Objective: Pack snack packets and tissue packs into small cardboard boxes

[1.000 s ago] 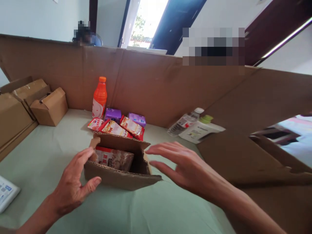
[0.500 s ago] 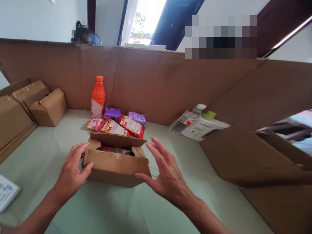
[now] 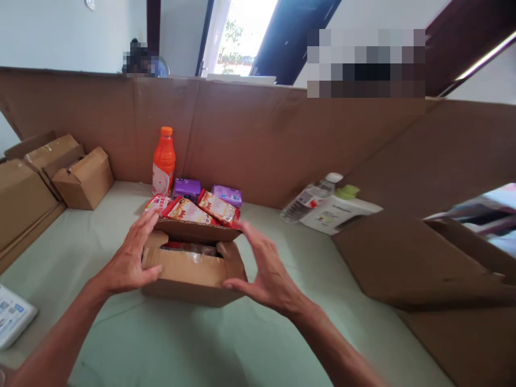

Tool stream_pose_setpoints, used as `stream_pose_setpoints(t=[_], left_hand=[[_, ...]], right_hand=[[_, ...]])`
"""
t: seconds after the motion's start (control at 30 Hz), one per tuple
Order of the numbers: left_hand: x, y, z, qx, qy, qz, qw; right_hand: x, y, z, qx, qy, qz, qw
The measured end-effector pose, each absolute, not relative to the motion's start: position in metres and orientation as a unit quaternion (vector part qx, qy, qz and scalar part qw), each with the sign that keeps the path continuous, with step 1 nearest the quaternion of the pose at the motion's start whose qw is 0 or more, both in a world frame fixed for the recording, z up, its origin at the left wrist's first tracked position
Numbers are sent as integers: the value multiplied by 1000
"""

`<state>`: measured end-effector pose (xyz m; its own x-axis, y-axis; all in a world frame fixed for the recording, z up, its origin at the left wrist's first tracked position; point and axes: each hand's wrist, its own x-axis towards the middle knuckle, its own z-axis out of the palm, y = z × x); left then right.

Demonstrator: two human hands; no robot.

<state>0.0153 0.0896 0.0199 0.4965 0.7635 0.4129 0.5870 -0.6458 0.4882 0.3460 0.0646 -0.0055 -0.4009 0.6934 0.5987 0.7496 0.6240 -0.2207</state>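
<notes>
A small brown cardboard box (image 3: 193,274) stands in front of me with its back flap (image 3: 201,230) raised. Through the gap shows something red and dark inside, too covered to name. My left hand (image 3: 135,255) is open at the box's left end, thumb over the front top edge and fingers stretched up by the flap's left corner. At the right end my right hand (image 3: 268,269) is open too, thumb at the front corner and fingertips by the flap's right corner. Red-and-cream snack packets (image 3: 191,210) lie just behind the flap.
Behind the packets are an orange bottle (image 3: 163,161) and purple packs (image 3: 187,188). A clear plastic bottle (image 3: 310,196) and a white bottle with a green cap (image 3: 336,212) lean at right. Cardboard boxes (image 3: 83,177) stand left; a white package (image 3: 14,312) lies near left. Cardboard walls (image 3: 242,140) enclose the table.
Both hands have moved closer to the flap's corners. My left hand's fingers have risen and reach further forward; my right hand has shifted slightly left. The box stays in about the same place.
</notes>
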Motion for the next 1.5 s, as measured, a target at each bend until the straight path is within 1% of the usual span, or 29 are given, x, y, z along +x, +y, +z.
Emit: stream_pose_setpoints(t=[0.1, 0.17, 0.27, 0.4, 0.47, 0.53, 0.6, 0.73, 0.83, 0.9, 1.03, 1.13, 1.33, 1.5], left_hand=[[11, 93, 18, 857, 385, 292, 181], [7, 91, 12, 859, 384, 284, 187], [5, 88, 1, 843, 413, 281, 198], [4, 82, -13, 810, 430, 276, 286], [-1, 70, -21, 795, 442, 291, 297], [-10, 47, -28, 783, 468, 309, 270], [-21, 18, -35, 770, 504, 326, 217], [-48, -25, -42, 692, 619, 367, 57], [-70, -20, -38, 604, 692, 392, -54], [-86, -4, -34, 545, 726, 407, -98], [-117, 31, -28, 441, 773, 436, -130], [-137, 52, -27, 407, 787, 442, -142], [-172, 89, -28, 371, 798, 455, -138], [-190, 95, -33, 376, 797, 458, -119]], right_hand=[[351, 68, -11, -393, -866, 11, 309], [354, 64, -21, -378, -874, 37, 303], [357, 53, -37, -412, -859, 47, 300], [356, 40, -51, -459, -829, 109, 299], [353, 38, -55, -455, -829, 137, 295], [345, 43, -56, -438, -836, 153, 294], [329, 56, -54, -407, -846, 177, 295], [260, 104, -41, -336, -862, 262, 274], [181, 147, -30, -317, -858, 304, 268], [125, 171, -29, -326, -847, 315, 279], [32, 201, -37, -331, -833, 324, 303], [-10, 214, -46, -327, -825, 335, 317], [-59, 225, -68, -294, -833, 362, 298], [-72, 215, -98, -285, -837, 385, 264]])
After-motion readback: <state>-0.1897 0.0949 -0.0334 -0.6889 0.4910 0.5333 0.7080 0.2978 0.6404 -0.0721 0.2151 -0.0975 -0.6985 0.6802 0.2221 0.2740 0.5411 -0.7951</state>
